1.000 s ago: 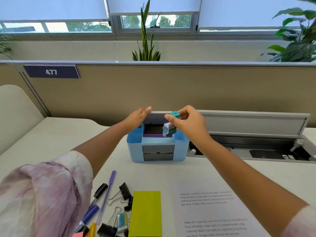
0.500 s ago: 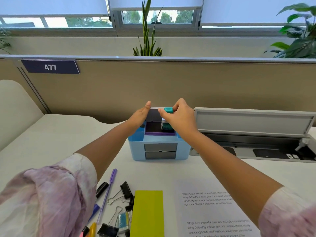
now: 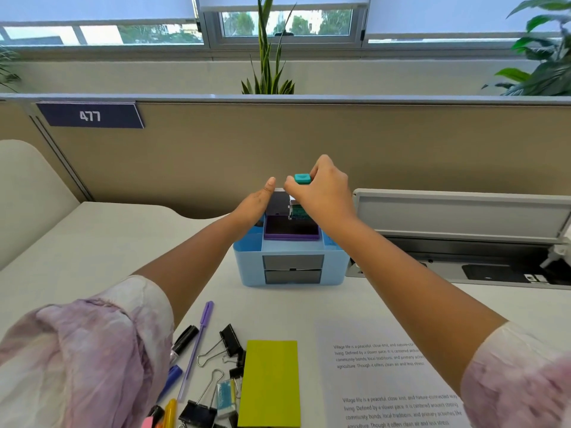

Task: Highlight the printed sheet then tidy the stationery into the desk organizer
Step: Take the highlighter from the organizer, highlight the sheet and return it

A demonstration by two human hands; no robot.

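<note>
Seating the teal stapler in the organizer's back slot

At the centre of the frame the right hand pinches a teal stapler by its top end between thumb and curled fingers, lowering its nose into the rear compartment of the blue desk organizer. The left hand lies flat against the organizer's upper left edge, fingers straight and pressed together, bracing it.

To do this well, I would keep the stapler upright and let it slide down beside the dark divider rather than drop, with the left palm stopping the box from tipping back. Release only once it rests on the bottom.

The printed sheet lies at the lower right; no highlighting is visible on it from here. At the lower left, well apart from the organizer, wait the purple pen, binder clips, markers and a yellow-green sticky pad
</note>
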